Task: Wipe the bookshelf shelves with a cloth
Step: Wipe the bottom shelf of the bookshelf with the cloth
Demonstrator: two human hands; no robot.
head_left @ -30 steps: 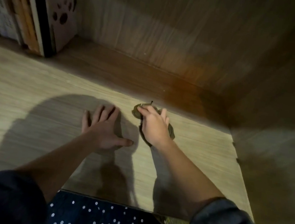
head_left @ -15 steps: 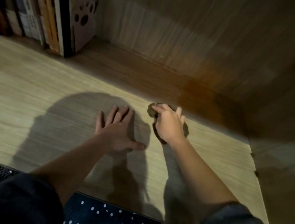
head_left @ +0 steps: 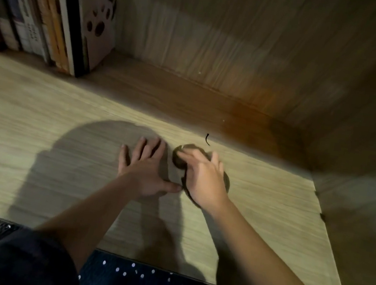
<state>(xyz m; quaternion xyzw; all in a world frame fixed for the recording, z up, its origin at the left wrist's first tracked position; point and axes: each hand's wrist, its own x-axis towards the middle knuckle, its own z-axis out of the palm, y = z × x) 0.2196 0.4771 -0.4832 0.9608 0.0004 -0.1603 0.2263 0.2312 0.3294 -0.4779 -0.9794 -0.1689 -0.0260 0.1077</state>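
at the bottom of the frame, a dark fabric with white dots (head_left: 138, 282) lies below the front edge of the shelf (head_left: 36, 145), and two dark sleeves reach in from the lower corners. both forearms stretch out over the light wooden board.

at the centre, the left hand (head_left: 144, 170) rests flat on the shelf, fingers straight and spread, holding nothing; it looks like a brace. just beside it, to the right, the right hand (head_left: 203, 180) presses a small dark cloth (head_left: 178, 159) onto the board, fingers laid fairly straight over it; the hand is blurred. the cloth shows at the fingertips and under the palm's edges.

a little beyond the cloth lies a thin dark strand (head_left: 207, 139), apart from it. further back the board darkens toward the back panel (head_left: 221, 38) and the side wall (head_left: 360, 166) at right. upright books (head_left: 55, 15) fill the upper left.

the step in hand looks like wiping mid-shelf. the next move probably calls for steady downward pressure while sweeping toward the shadowed rear corner or the books.
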